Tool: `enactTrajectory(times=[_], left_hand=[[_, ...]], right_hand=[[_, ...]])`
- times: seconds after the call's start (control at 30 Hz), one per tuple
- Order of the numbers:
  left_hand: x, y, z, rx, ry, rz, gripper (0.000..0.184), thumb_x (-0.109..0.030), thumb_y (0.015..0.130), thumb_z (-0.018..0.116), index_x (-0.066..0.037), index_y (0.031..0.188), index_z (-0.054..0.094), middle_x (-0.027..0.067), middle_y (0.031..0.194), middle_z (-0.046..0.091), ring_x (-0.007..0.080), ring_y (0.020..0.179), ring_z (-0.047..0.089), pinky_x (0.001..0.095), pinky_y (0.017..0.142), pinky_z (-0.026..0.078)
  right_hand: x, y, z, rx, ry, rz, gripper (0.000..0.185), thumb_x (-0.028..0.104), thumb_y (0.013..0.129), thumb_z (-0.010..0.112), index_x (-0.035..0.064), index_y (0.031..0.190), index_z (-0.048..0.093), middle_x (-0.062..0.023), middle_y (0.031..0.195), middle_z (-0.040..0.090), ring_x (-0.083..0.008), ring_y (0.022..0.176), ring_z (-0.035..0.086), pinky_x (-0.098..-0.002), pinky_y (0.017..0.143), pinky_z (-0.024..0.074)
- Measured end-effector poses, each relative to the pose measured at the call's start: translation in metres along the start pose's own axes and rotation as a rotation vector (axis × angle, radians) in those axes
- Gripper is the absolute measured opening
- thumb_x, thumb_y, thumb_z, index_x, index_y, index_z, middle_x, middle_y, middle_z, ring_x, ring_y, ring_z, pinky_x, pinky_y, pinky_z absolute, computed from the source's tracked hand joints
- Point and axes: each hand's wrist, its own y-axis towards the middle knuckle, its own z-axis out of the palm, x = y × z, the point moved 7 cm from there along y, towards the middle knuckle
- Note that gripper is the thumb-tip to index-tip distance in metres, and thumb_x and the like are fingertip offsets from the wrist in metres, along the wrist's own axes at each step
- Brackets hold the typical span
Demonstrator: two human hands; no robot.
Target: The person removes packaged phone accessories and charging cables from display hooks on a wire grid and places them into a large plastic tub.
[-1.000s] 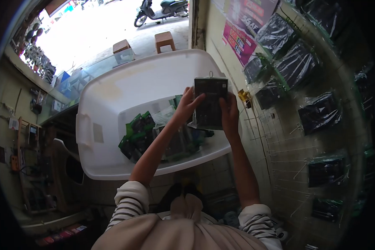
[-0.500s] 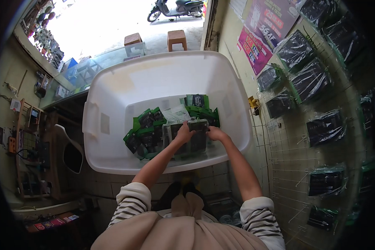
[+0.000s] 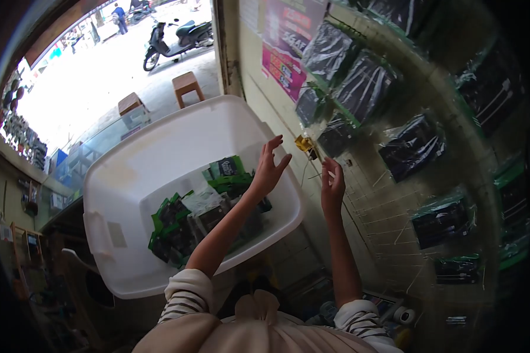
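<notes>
My left hand (image 3: 269,169) is raised over the right side of a white plastic tub (image 3: 121,165); it is empty, with thumb and fingers apart. My right hand (image 3: 333,183) is beyond the tub's right rim, in front of a wire wall rack (image 3: 365,220). Its fingers point up, loosely apart, and I see nothing in them. Black-and-green packets (image 3: 172,219) lie heaped in the tub, with a clear plastic bag (image 3: 203,200) on top. My left forearm hides part of the heap. Dark packets in clear plastic (image 3: 415,147) hang on the rack, right of my right hand.
A small yellow object (image 3: 305,145) is fixed to the wall between my hands. Beyond the tub stand a glass display case (image 3: 103,147) and brown stools (image 3: 187,88). A scooter (image 3: 176,44) is parked outside. Several items lie on the floor by my right sleeve.
Both hands have left the packets in the tub, rising and moving right toward the wall rack. My view has turned right, so the tub appears farther left and tilted.
</notes>
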Motion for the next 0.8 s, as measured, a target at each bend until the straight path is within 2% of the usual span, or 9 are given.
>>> enactTrajectory(times=[0.17, 0.23, 0.33, 0.53, 0.57, 0.6, 0.7, 0.77, 0.8], left_hand=[[0.015, 0.056, 0.055, -0.077, -0.39, -0.018, 0.039, -0.004, 0.081, 0.046, -0.006, 0.117, 0.035, 0.0128, 0.112, 0.045, 0.02, 0.109, 0.041, 0.032, 0.088, 0.034], [0.036, 0.081, 0.083, -0.049, -0.317, 0.013, 0.041, -0.002, 0.078, 0.047, -0.003, 0.117, 0.034, 0.0142, 0.112, 0.044, 0.022, 0.108, 0.041, 0.0328, 0.089, 0.034], [0.077, 0.11, 0.123, 0.008, -0.229, 0.07, 0.049, 0.005, 0.071, 0.046, 0.0, 0.117, 0.033, 0.0163, 0.114, 0.041, 0.0255, 0.11, 0.039, 0.0328, 0.092, 0.031], [0.096, 0.119, 0.171, 0.254, -0.063, 0.121, 0.053, 0.004, 0.071, 0.047, -0.001, 0.121, 0.029, 0.0191, 0.125, 0.033, 0.0307, 0.12, 0.028, 0.0341, 0.098, 0.023], [0.101, 0.12, 0.176, 0.33, -0.099, 0.085, 0.052, 0.007, 0.075, 0.045, -0.007, 0.123, 0.031, 0.0144, 0.134, 0.021, 0.0251, 0.126, 0.016, 0.0335, 0.101, 0.017], [0.109, 0.122, 0.181, 0.33, -0.099, 0.082, 0.052, 0.007, 0.075, 0.045, -0.007, 0.123, 0.031, 0.0144, 0.134, 0.021, 0.0251, 0.126, 0.016, 0.0335, 0.101, 0.017], [0.117, 0.124, 0.179, 0.235, -0.077, 0.126, 0.045, -0.004, 0.078, 0.051, -0.005, 0.12, 0.035, 0.0164, 0.128, 0.028, 0.0267, 0.121, 0.024, 0.0334, 0.099, 0.021], [0.107, 0.121, 0.167, 0.151, 0.054, -0.018, 0.043, -0.023, 0.076, 0.058, -0.001, 0.109, 0.043, 0.0207, 0.114, 0.039, 0.031, 0.106, 0.038, 0.0363, 0.091, 0.03], [0.098, 0.118, 0.164, 0.149, 0.057, -0.021, 0.043, -0.023, 0.076, 0.058, -0.001, 0.109, 0.043, 0.0207, 0.114, 0.039, 0.031, 0.106, 0.038, 0.0363, 0.091, 0.03]], right_hand=[[-0.063, 0.03, -0.032, -0.182, -0.027, 0.006, 0.042, 0.019, 0.083, 0.047, 0.0039, 0.119, 0.033, -0.0149, 0.113, 0.039, -0.0251, 0.101, 0.043, -0.0363, 0.083, 0.0377], [-0.085, 0.045, -0.038, -0.223, -0.132, -0.058, 0.053, 0.026, 0.083, 0.048, 0.0002, 0.122, 0.025, -0.0199, 0.118, 0.031, -0.0299, 0.108, 0.036, -0.0393, 0.09, 0.0309], [-0.109, 0.066, -0.034, -0.239, -0.169, -0.062, 0.059, 0.022, 0.081, 0.05, -0.0014, 0.125, 0.019, -0.0222, 0.121, 0.029, -0.0323, 0.112, 0.032, -0.0404, 0.094, 0.0272], [-0.137, 0.083, -0.032, -0.292, -0.164, 0.016, 0.055, 0.016, 0.081, 0.051, 0.0005, 0.124, 0.021, -0.0195, 0.113, 0.038, -0.0274, 0.102, 0.044, -0.0351, 0.088, 0.0348], [-0.139, 0.085, -0.031, -0.286, -0.159, 0.004, 0.053, 0.017, 0.081, 0.052, 0.0003, 0.123, 0.023, -0.0187, 0.11, 0.039, -0.0264, 0.099, 0.045, -0.0348, 0.086, 0.0358], [-0.139, 0.087, -0.03, -0.279, -0.152, -0.008, 0.051, 0.017, 0.081, 0.052, 0.0, 0.122, 0.026, -0.0179, 0.108, 0.04, -0.0253, 0.097, 0.045, -0.0345, 0.084, 0.0368], [-0.14, 0.09, -0.031, -0.273, -0.18, 0.015, 0.049, 0.016, 0.079, 0.054, -0.0021, 0.118, 0.031, -0.0166, 0.1, 0.042, -0.0266, 0.089, 0.043, -0.0372, 0.08, 0.0352], [-0.136, 0.091, -0.032, -0.291, -0.189, 0.007, 0.048, 0.019, 0.079, 0.056, -0.0023, 0.116, 0.033, -0.016, 0.097, 0.042, -0.0268, 0.087, 0.043, -0.0385, 0.08, 0.0346], [-0.135, 0.09, -0.033, -0.313, -0.2, 0.0, 0.047, 0.022, 0.079, 0.057, -0.0025, 0.113, 0.036, -0.0154, 0.095, 0.042, -0.0271, 0.086, 0.043, -0.0398, 0.08, 0.034]])
